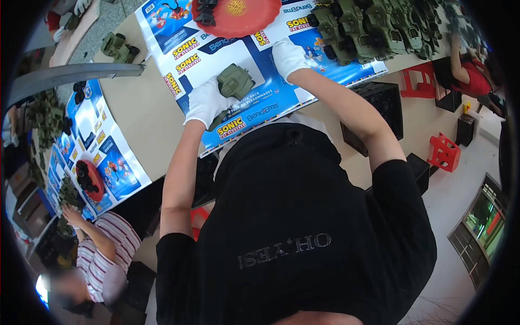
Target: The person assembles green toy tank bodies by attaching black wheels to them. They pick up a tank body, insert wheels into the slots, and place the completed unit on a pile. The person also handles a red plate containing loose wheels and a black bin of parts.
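Observation:
My left hand [205, 101], in a white glove, is closed on an olive-green plastic toy vehicle body [236, 81] above the printed sheet [262, 106]. Another green piece [218, 120] shows partly below that glove, near the sheet's edge; its shape is mostly hidden. To the right, my right hand [290, 57], also gloved in white, rests over the sheet, apart from the toy. Its fingers are largely hidden, so whether they hold anything does not show. Close to it on the right stand several green toy vehicles [374, 30] in tight rows.
A red plate [238, 19] with black parts [206, 12] lies at the far side. One green toy vehicle [116, 47] stands left, beyond a grey curved bar [92, 71]. Black crates [374, 116] and red stools [445, 153] are on the right. A co-worker in stripes [108, 244] sits left.

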### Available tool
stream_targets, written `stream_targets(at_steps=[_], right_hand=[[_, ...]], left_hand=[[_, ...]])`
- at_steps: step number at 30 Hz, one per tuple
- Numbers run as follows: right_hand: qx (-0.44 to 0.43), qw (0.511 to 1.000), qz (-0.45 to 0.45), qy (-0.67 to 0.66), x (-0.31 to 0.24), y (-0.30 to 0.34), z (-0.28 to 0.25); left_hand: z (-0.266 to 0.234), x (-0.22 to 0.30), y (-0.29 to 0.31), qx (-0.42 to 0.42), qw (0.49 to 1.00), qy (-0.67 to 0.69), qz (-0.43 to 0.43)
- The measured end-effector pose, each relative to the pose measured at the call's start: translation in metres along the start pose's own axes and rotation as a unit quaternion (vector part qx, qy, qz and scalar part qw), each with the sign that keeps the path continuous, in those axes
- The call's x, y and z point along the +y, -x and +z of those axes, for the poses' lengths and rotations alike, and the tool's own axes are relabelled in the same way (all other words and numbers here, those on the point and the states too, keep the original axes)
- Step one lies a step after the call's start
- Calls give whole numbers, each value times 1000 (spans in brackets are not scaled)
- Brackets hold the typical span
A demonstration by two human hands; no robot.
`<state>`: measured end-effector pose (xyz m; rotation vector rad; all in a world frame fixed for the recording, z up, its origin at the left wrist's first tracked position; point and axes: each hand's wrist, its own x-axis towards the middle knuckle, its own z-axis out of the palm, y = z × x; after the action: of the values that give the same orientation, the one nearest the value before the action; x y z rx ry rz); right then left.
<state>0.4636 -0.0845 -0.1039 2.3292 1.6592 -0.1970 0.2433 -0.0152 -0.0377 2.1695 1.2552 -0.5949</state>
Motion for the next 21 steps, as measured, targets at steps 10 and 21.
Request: stream_targets(at_steps=[10, 21], right_hand=[[-214, 952, -140, -168, 37, -22, -66], [70, 898, -364, -236, 38, -12, 6]], left_hand=[[47, -37, 66, 47, 881, 471, -9], [10, -14, 101, -13, 869, 493, -23]])
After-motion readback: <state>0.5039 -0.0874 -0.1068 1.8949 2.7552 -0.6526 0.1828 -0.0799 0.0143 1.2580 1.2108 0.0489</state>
